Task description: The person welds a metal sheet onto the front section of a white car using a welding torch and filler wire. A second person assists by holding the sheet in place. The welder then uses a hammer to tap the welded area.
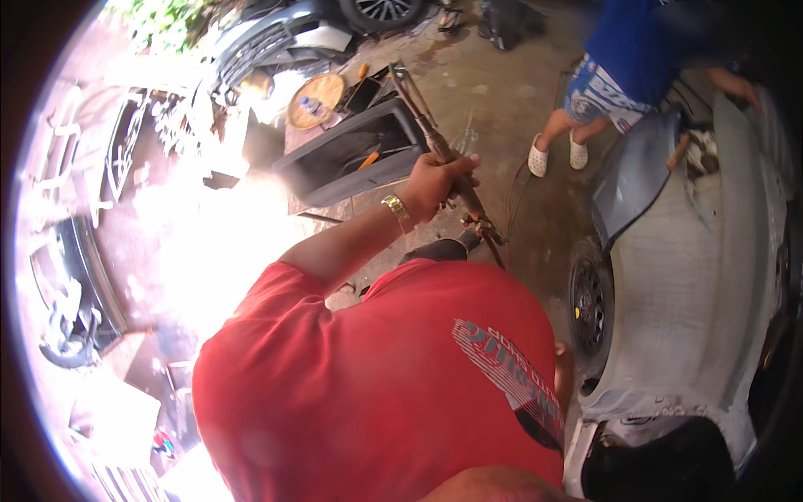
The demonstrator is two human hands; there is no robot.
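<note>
My left hand (437, 180), with a gold watch at its wrist, is closed around the handle of a gas torch (470, 199). The torch's thin metal tubes point away toward the far left, and its brass valves (477, 224) sit at the near end, with hoses leading off. Beyond the hand lies a black plastic car part (335, 171) with an orange-handled tool (370, 158) in it. Only a sliver of skin of my right arm or hand (563, 372) shows past the red shirt, at the right; its fingers cannot be made out.
A grey-white car body (669, 293) with a black wheel (590, 305) stands at the right. A co-worker in a blue shirt (631, 42) and white clogs (539, 156) touches its far end. A round wooden tray (329, 86) holds a bottle (311, 105). Glare washes out the left.
</note>
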